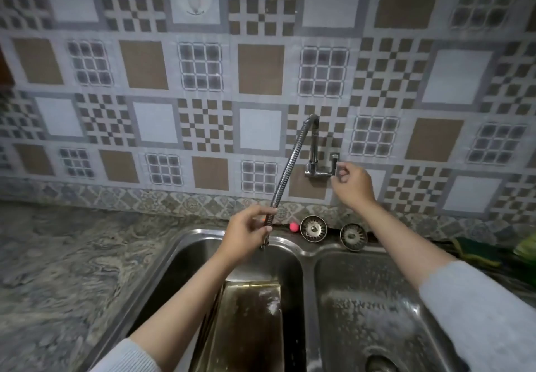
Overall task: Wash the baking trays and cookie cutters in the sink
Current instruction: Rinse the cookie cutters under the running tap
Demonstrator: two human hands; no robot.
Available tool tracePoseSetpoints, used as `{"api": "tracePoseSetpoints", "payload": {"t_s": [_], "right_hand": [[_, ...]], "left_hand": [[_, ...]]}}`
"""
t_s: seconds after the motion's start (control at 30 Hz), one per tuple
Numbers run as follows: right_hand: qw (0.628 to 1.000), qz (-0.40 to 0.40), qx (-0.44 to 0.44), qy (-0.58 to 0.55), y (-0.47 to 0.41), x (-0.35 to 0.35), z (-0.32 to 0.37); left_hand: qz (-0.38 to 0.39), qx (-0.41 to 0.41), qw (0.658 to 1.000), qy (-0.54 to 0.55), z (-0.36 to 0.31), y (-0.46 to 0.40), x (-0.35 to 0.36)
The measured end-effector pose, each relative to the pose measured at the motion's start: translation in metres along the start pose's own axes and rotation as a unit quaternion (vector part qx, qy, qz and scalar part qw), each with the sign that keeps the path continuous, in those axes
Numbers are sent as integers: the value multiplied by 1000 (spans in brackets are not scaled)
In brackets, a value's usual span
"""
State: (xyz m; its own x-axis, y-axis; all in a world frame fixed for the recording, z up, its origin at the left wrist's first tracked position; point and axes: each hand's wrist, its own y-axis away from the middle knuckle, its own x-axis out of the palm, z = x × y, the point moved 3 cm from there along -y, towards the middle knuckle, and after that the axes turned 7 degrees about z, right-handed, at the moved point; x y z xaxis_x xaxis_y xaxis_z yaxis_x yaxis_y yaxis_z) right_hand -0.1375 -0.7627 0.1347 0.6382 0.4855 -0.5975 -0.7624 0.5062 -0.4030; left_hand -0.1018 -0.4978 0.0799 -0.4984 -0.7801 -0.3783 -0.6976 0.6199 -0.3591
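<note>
The fingers and thumb of the left hand (246, 234) were curled round the lower end of a bendy metal tap hose (285, 170), pinching it just above its nozzle. The fingers of the right hand (352, 183) were loosely curled at the tap handle (334, 160) on the wall; whether they actually gripped the handle or only touched it was hard to tell from this angle. Both forearms reached in from the bottom of the view, in pale grey sleeves.

The landmark is a steel double sink (309, 255). The hose nozzle hung over its left basin. Inside that basin a dark, wet baking tray (249, 325) stood tilted on end, leaning against the basin's wall. No cookie cutters could be seen. The sink's right basin was wet and held nothing but its drain. On the ledge behind the sink two round metal strainers (313, 229) leaned against the patterned wall tiles, with a small pink object (294, 227) just beside them. A green sponge (475, 251) lay to the right of the sink.

The tray looked stiff and thin, probably light but slippery when wet, with hard edges. It would likely be best held by its raised rim, using both hands.
</note>
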Motion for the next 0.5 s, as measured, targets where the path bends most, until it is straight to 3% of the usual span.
{"api": "tracePoseSetpoints", "payload": {"t_s": [0.1, 0.33, 0.5], "right_hand": [[999, -31, 18, 1, -40, 2, -5], [999, 1, 53, -6, -93, 27, -24], [998, -57, -8, -34, -73, 28, -28]], "left_hand": [[13, -16, 999, 44, 10, -13, -3], [16, -27, 995, 95, 14, -20, -4], [18, -27, 996, 88, 15, -19, -7]]}}
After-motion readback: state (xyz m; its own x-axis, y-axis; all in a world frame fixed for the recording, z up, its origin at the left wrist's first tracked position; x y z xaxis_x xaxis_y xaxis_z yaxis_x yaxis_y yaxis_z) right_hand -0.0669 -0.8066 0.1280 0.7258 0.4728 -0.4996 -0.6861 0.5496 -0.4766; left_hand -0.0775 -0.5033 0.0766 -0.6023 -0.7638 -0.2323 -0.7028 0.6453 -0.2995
